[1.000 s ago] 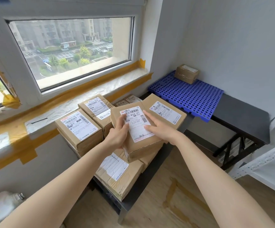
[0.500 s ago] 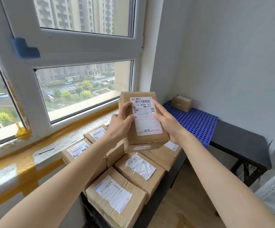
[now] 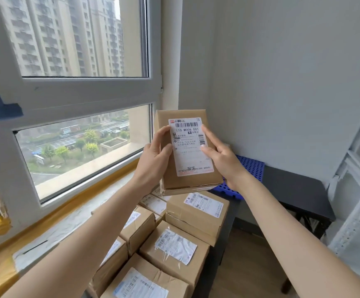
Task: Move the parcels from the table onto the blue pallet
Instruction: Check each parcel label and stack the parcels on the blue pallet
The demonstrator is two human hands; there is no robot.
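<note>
Window behind; box [image 3: 187, 147] lifted off surface stack, now up high, left hand [image 3: 153, 162] and right hand [image 3: 222, 160] gripping sides; pallet [image 3: 250, 168] next.

Held parcel [image 3: 187, 151]: brown carton, white label facing up — gripped on both sides, tilted.
Other parcels [image 3: 174, 246]: stacked below the grip.
Blue pallet [image 3: 250, 168]: perforated — behind the grip.

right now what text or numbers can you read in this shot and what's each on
"110 M008 001": white shipping label on the raised parcel held in both hands, left hand, right hand.
"淘宝": near that label's bottom edge.
Barcode digits and the small address lines on that label: too small to read.
Labels on the parcels on the table: barcodes show, text blurred.
</note>
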